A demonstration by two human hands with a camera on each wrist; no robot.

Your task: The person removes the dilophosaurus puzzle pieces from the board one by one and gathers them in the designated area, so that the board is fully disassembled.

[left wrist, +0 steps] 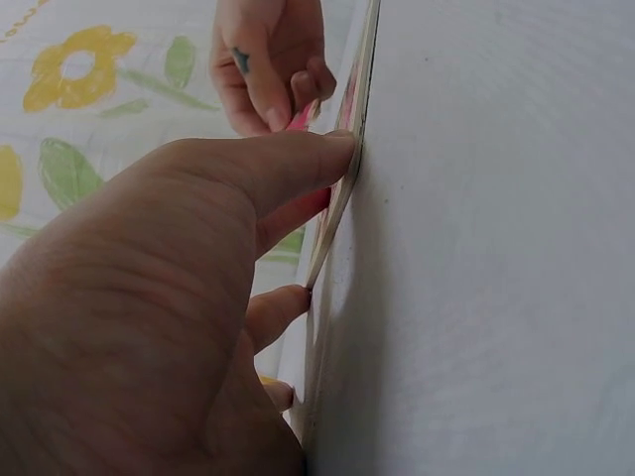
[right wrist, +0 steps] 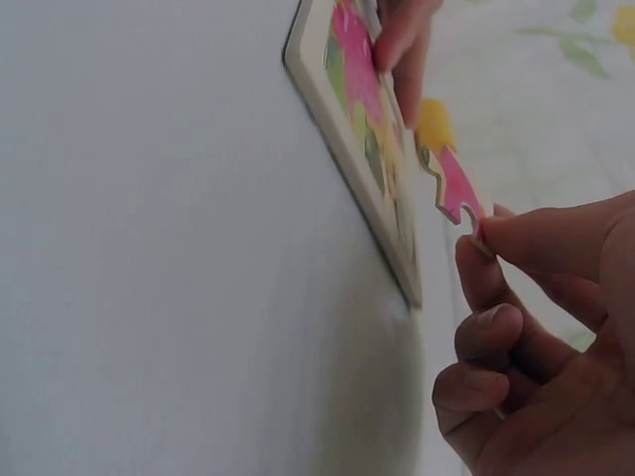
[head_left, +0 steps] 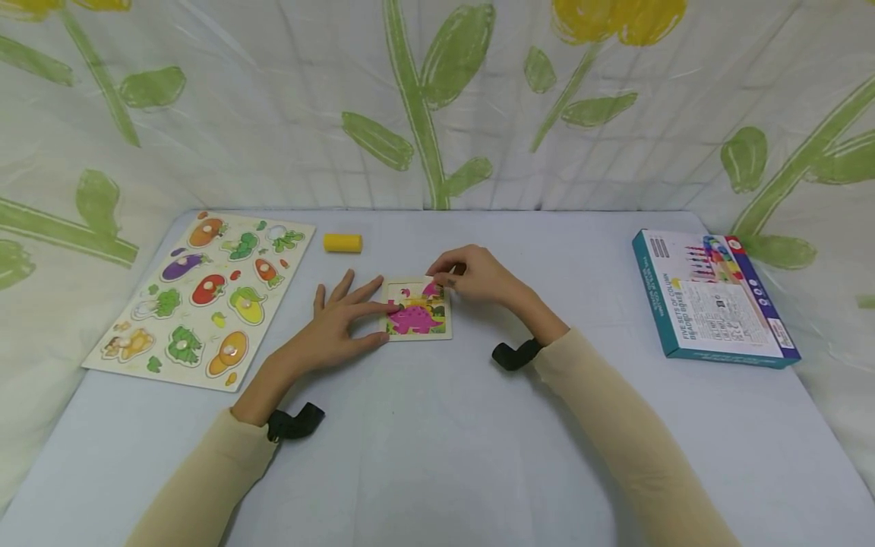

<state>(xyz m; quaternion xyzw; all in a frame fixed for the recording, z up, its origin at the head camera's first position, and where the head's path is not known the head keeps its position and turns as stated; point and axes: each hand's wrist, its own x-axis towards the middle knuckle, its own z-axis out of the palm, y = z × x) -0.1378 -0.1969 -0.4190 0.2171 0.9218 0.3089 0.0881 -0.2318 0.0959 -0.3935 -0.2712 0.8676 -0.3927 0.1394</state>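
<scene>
A small square jigsaw puzzle (head_left: 415,323) with a pink dinosaur in a pale wooden frame lies mid-table. My left hand (head_left: 339,323) is at its left side with fingers spread, the index fingertip on the picture and the thumb at the frame's near corner. Between thumb and forefinger, my right hand (head_left: 478,277) pinches a pink puzzle piece (right wrist: 457,188) over the puzzle's far right part. In the right wrist view the piece is tilted and raised above the frame, its notched edge showing. From the left wrist view, the puzzle frame (left wrist: 342,198) appears almost edge-on.
To the left lies a large vegetable peg board (head_left: 198,300). A yellow cylinder (head_left: 342,243) rests beyond my left hand. At the right is a flat teal-and-white box (head_left: 714,300). A curtain with painted flowers (head_left: 273,114) hangs behind the table.
</scene>
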